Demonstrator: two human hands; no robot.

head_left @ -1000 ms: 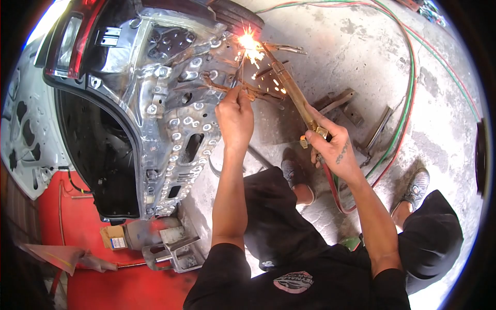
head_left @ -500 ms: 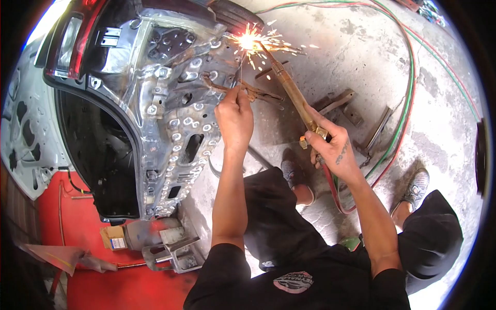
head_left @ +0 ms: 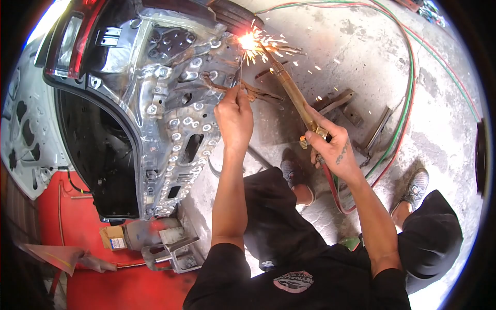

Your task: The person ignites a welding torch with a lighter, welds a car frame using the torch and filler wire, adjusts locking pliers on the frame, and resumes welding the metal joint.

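Note:
My right hand [head_left: 335, 147] is wrapped around the brass body of a gas welding torch [head_left: 294, 93]. The torch points up and left, and its tip ends in a bright glow with sparks [head_left: 250, 42] at the edge of the bare metal car body panel [head_left: 178, 132]. Pinched in my left hand [head_left: 234, 120] is a thin metal rod [head_left: 241, 70], which reaches up toward the glow. Rusty locking pliers [head_left: 258, 93] lie just behind my left fingers, apparently by the panel edge. The glare hides the exact spot where torch, rod and metal meet.
Red and green hoses [head_left: 408, 111] curve over the concrete floor [head_left: 351, 57] on the right. Metal pieces [head_left: 338, 103] lie near the torch. A tire [head_left: 237, 15] sits behind the sparks. To the left are a tail light [head_left: 68, 46] and a small cardboard box [head_left: 114, 237].
The glow and sparks have changed shape, with some sparks now scattered farther down and right. Both hands, the torch and the rod keep nearly the same places.

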